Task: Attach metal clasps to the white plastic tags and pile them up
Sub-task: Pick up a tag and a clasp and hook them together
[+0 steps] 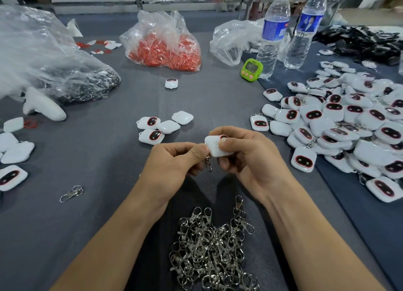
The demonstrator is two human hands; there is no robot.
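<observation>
A large part of the work can be judged as done. On the right side of the worktop a big pile of white tags is heaped, and metal rings and clasps are seen between several of them, so these are taken to be finished pieces.

Much is also left. A small group of four tags lies just beyond the hands, and no clasp is seen on them. More loose tags lie at the left edge, and one single tag lies farther back. A heap of metal clasps is waiting near the person, between the forearms, and one stray clasp lies apart on the left. The step in hand is judged to be the joining of one clasp to one tag.

The tag being worked on is held above the worktop, in the middle of the view. It is gripped by the right hand: the thumb is pressed on its upper face and the curled fingers are placed under and behind it. The left hand is closed too, its fingers curled in, and the upper part of a clasp is pinched between thumb and forefinger right at the left edge of the tag. The hook end of the clasp hangs down between the two hands. Whether the ring is already passed through the loop of the tag cannot be told, because the joint is hidden by the thumb.
</observation>
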